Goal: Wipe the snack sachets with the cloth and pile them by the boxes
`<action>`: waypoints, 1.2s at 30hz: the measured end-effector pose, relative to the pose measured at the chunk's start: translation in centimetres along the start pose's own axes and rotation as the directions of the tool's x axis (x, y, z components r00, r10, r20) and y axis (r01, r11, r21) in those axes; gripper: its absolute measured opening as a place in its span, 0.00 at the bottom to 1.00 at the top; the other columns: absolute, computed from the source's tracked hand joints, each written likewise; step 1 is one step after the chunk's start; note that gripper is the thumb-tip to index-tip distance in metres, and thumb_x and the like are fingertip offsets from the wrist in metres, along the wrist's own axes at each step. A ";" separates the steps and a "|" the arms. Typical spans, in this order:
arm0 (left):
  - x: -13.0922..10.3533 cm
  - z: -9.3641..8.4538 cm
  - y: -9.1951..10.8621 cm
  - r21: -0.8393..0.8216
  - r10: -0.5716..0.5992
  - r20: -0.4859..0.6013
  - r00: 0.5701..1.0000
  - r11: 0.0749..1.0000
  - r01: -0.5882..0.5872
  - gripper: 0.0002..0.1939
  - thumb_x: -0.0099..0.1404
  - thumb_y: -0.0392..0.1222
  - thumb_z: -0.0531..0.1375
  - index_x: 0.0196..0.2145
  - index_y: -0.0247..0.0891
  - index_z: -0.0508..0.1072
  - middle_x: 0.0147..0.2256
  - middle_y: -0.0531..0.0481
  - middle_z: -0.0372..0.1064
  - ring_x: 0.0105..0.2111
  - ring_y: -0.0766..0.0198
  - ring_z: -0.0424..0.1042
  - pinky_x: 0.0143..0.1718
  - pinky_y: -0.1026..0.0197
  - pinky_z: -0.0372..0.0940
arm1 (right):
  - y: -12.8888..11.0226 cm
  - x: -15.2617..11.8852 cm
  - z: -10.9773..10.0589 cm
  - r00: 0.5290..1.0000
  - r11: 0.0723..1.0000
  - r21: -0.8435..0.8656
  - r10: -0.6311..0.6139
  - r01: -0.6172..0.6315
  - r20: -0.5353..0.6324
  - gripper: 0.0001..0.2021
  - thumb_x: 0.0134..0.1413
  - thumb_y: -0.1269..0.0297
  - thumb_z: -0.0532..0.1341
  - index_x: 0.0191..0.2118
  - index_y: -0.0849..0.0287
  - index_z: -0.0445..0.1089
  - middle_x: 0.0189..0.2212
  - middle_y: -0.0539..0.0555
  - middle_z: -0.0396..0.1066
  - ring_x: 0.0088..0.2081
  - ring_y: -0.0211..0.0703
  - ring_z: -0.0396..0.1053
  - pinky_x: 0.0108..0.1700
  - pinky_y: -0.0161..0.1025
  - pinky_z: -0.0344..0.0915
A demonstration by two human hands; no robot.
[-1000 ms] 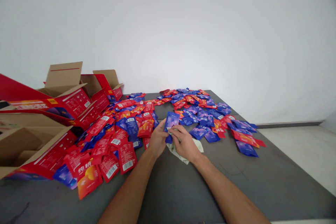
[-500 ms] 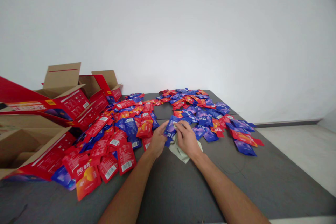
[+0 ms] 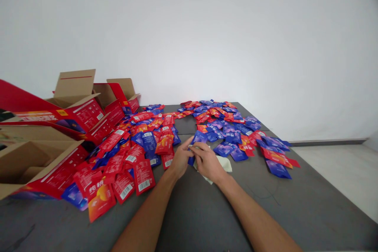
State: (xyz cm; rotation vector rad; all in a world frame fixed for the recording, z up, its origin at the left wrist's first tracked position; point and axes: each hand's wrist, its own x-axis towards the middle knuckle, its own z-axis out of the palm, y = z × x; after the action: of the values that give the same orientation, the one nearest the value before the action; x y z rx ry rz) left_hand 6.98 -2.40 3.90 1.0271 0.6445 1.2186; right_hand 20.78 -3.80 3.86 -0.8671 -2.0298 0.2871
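My left hand (image 3: 180, 160) is closed on a blue sachet (image 3: 200, 137) with a purple print, held up over the table at the centre. The fingers of my right hand (image 3: 206, 160) press together against the sachet's face and cover much of it. A pale bit of cloth shows at those fingertips, and the rest of the pale green cloth (image 3: 225, 163) hangs or lies under and behind my right hand. To the left of my hands spreads a pile of red sachets (image 3: 144, 176) and blue ones, several with barcodes up.
Open red cardboard boxes (image 3: 59, 173) stand along the left side, flaps raised. More red and blue sachets (image 3: 233, 136) lie scattered at the back and right of the dark grey table (image 3: 201, 220). A white wall (image 3: 189, 35) rises behind the table.
My right fingers have slid down and left across the sachet, toward my left thumb, hiding more of its face. The whole view has shifted slightly.
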 end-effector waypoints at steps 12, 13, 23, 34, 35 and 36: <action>1.2 -2.6 0.8 0.482 0.230 -0.350 0.908 0.875 -0.036 0.21 0.63 0.41 0.56 0.53 0.43 0.75 0.54 0.47 0.71 0.52 0.55 0.69 0.53 0.53 0.63 | 1.0 -0.8 0.5 0.974 0.971 -0.183 0.182 -0.156 0.134 0.19 0.59 0.76 0.53 0.50 0.59 0.75 0.44 0.58 0.72 0.47 0.44 0.70 0.53 0.38 0.67; 1.3 -2.9 0.9 0.586 0.296 -0.318 0.900 0.808 -0.059 0.21 0.63 0.40 0.56 0.52 0.43 0.75 0.54 0.47 0.71 0.53 0.55 0.68 0.56 0.52 0.61 | 1.0 -0.9 0.6 0.967 0.966 -0.203 0.195 -0.161 0.165 0.19 0.58 0.76 0.53 0.49 0.59 0.75 0.44 0.58 0.72 0.47 0.44 0.70 0.53 0.37 0.66; 1.0 -5.3 1.3 0.960 0.603 -0.241 0.761 0.033 0.277 0.23 0.63 0.38 0.56 0.56 0.40 0.71 0.58 0.39 0.64 0.59 0.44 0.57 0.59 0.41 0.54 | 1.1 -0.9 0.8 0.958 0.952 -0.236 0.236 -0.195 0.161 0.18 0.57 0.76 0.53 0.47 0.59 0.76 0.45 0.58 0.73 0.47 0.43 0.71 0.54 0.36 0.65; 2.1 -5.1 -1.3 0.989 0.529 -0.115 0.841 -0.019 0.148 0.17 0.64 0.35 0.54 0.48 0.39 0.76 0.55 0.40 0.68 0.61 0.48 0.58 0.63 0.44 0.48 | 2.7 -0.7 0.8 0.967 0.938 -0.235 0.251 -0.255 -0.049 0.16 0.58 0.75 0.53 0.47 0.62 0.75 0.43 0.60 0.73 0.45 0.46 0.71 0.52 0.40 0.68; 2.3 -4.4 -1.5 0.994 0.504 -0.089 0.859 -0.005 0.105 0.17 0.64 0.34 0.54 0.48 0.38 0.76 0.55 0.40 0.68 0.60 0.50 0.59 0.63 0.46 0.49 | 3.0 -0.7 0.8 0.964 0.933 -0.240 0.256 -0.267 -0.077 0.16 0.58 0.75 0.53 0.47 0.63 0.75 0.43 0.61 0.72 0.45 0.47 0.71 0.52 0.40 0.68; 2.5 -3.7 -1.7 0.998 0.467 -0.064 0.882 0.015 0.064 0.18 0.64 0.34 0.54 0.48 0.38 0.75 0.55 0.40 0.68 0.59 0.51 0.60 0.62 0.48 0.51 | 3.3 -0.7 0.7 0.959 0.927 -0.248 0.263 -0.281 -0.104 0.17 0.58 0.75 0.53 0.48 0.64 0.75 0.43 0.61 0.72 0.45 0.47 0.71 0.52 0.41 0.68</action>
State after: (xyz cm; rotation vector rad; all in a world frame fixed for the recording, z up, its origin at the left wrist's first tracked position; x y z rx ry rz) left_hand 5.24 1.02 1.09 2.1826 1.9533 1.1194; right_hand 21.99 -1.81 1.39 -1.3102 -1.9076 0.1404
